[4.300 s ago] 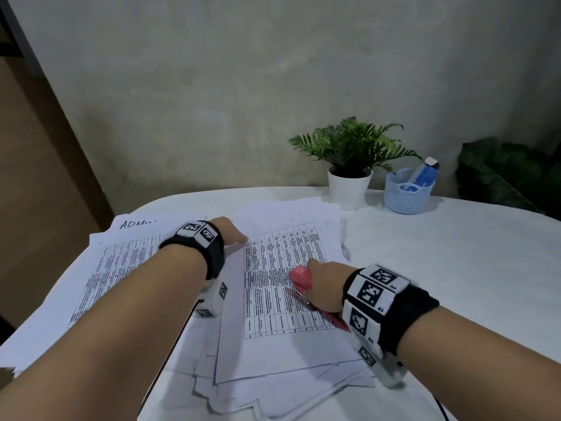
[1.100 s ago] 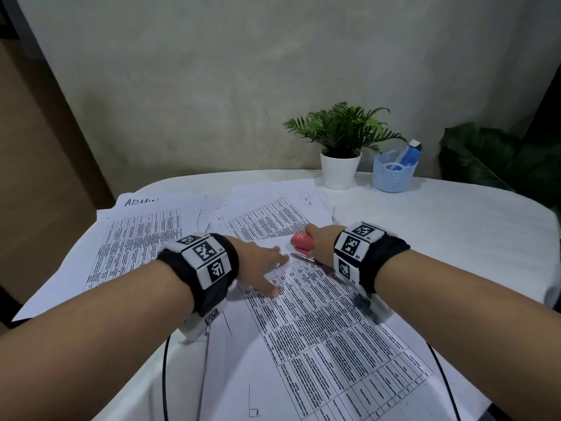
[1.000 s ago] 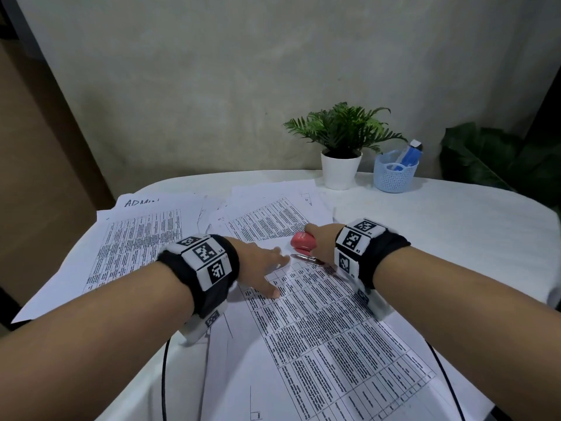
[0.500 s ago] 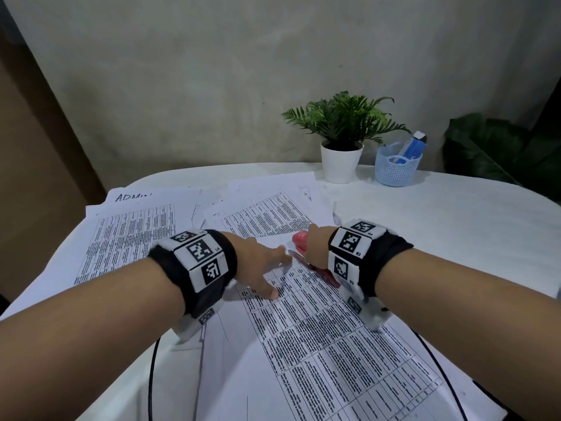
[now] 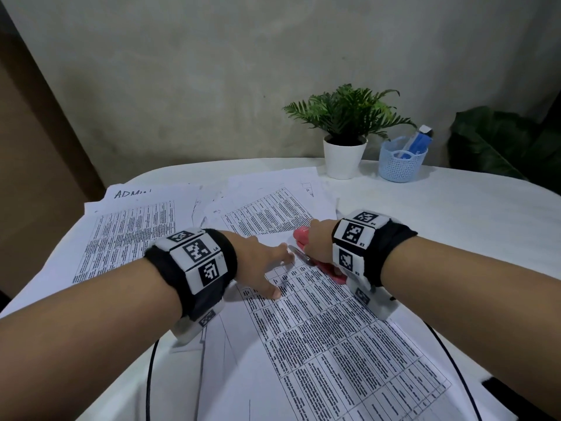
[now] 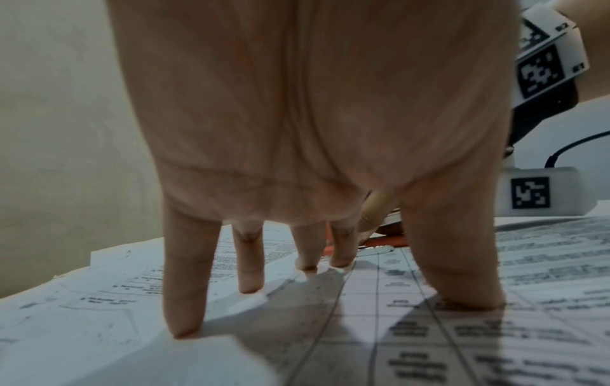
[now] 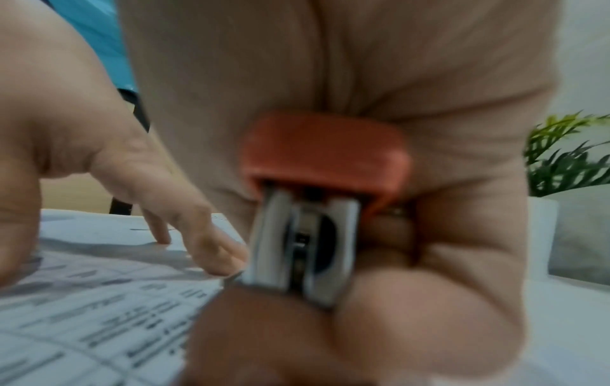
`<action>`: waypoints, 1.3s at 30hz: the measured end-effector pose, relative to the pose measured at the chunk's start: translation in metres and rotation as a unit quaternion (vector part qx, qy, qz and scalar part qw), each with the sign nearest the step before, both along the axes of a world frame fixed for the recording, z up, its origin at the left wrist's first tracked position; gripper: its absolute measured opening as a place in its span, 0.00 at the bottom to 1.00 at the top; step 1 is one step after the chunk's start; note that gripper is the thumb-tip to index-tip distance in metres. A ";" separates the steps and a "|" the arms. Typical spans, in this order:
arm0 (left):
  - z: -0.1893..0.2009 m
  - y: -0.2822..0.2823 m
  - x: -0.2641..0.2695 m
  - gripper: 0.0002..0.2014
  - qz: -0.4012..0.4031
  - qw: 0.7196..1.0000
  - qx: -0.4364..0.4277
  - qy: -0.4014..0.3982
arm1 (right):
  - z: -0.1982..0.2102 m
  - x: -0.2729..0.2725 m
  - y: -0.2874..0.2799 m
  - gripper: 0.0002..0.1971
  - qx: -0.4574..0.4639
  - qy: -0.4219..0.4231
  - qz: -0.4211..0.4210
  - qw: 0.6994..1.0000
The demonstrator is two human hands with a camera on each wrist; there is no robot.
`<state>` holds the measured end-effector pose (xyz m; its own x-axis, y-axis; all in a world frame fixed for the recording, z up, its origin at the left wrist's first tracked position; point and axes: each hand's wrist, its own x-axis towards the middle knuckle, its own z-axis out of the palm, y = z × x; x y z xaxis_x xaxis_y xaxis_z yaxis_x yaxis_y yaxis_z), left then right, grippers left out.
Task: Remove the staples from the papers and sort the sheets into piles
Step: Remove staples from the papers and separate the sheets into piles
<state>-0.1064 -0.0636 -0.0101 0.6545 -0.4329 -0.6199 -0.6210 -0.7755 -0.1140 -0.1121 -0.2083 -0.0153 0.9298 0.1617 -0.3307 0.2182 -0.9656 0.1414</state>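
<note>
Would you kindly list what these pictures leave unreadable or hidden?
- Staple: head view, hidden behind the right hand and red staple remover.
- Remover tip: right wrist view, blurred.
- Printed text on the top sheet: too small.
- Left hand fingertips' contact: head view, partly hidden.

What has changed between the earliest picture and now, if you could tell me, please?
A printed sheet now lies lengthwise toward the person. The left hand has come off the left pile and presses spread fingers on it, beside the right hand. That hand has kept its grip on the red stapler. Potted plant and basket are unmoved.
</note>
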 end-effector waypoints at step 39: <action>0.003 0.001 -0.008 0.38 -0.008 1.000 0.026 -0.014 | 0.012 -0.001 0.009 0.07 0.001 0.007 0.002 1.000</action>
